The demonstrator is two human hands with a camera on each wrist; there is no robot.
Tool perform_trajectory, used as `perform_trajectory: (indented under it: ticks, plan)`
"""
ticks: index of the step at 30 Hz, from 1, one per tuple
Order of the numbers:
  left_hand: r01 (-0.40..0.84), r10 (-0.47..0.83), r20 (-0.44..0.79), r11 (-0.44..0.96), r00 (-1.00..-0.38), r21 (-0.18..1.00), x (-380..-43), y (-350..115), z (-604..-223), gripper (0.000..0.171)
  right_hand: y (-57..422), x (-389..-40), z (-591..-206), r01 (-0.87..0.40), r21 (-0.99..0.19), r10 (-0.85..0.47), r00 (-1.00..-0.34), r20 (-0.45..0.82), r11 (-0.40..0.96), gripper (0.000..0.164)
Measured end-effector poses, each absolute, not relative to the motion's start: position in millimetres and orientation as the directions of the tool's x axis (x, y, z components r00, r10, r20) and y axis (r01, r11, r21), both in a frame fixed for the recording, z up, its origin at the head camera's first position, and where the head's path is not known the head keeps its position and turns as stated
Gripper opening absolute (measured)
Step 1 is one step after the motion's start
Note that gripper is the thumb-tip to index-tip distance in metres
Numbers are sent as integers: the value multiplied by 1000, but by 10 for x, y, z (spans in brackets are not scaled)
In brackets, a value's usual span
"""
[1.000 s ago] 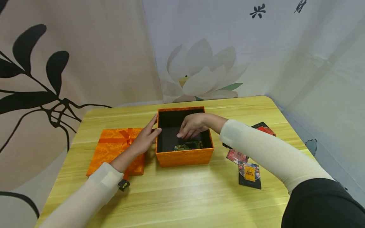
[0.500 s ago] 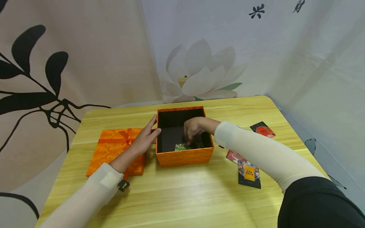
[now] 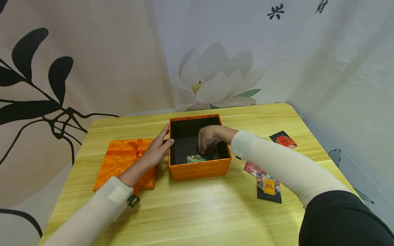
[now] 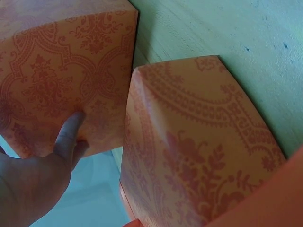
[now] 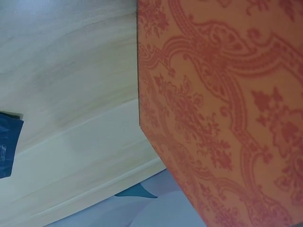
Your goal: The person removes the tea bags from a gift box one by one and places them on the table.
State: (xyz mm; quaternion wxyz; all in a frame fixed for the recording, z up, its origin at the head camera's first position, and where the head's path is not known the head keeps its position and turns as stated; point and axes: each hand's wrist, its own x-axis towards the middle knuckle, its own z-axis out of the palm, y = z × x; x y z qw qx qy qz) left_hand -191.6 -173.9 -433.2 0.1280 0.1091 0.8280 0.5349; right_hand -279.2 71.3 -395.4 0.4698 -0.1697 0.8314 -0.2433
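An orange patterned box (image 3: 200,171) with a black inside stands lidless at the middle of the table. My left hand (image 3: 155,150) rests against its left side, fingers extended; in the left wrist view the left hand (image 4: 40,182) touches the patterned outer wall. My right hand (image 3: 209,138) reaches down inside the box, its fingers bent downward by a small green packet (image 3: 195,158) on the box floor. A darker packet lies partly behind that hand. The fingertips are hidden, so any grip is unclear. In the right wrist view only the box's outer wall (image 5: 213,104) shows, no hand.
An orange lid (image 3: 123,155) with a ribbon bow lies left of the box, partly under my left arm. To the right are a black-and-red packet (image 3: 284,139), a pink packet (image 3: 254,168) and a black packet with a yellow label (image 3: 269,188). A printed curtain (image 3: 215,61) hangs behind the table (image 3: 197,212).
My right hand has lowered further into the box, fingers turned down beside the packets. The green packet has shifted slightly. My left hand stays at the box's side.
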Motion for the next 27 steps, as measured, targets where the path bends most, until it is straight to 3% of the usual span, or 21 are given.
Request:
perform_trajectory:
  ticks: [12, 27]
  plan:
    - [44, 320, -95, 401, -943, 915, -1929, -1751, -4355, 76, 702, -2739, -4013, -123, -524, -510, -494, -704, 843, 22]
    - [51, 317, -88, 406, -944, 912, -1940, -1738, -4351, 73, 723, -2759, -3875, 121, -683, -536, -528, -659, 721, 6]
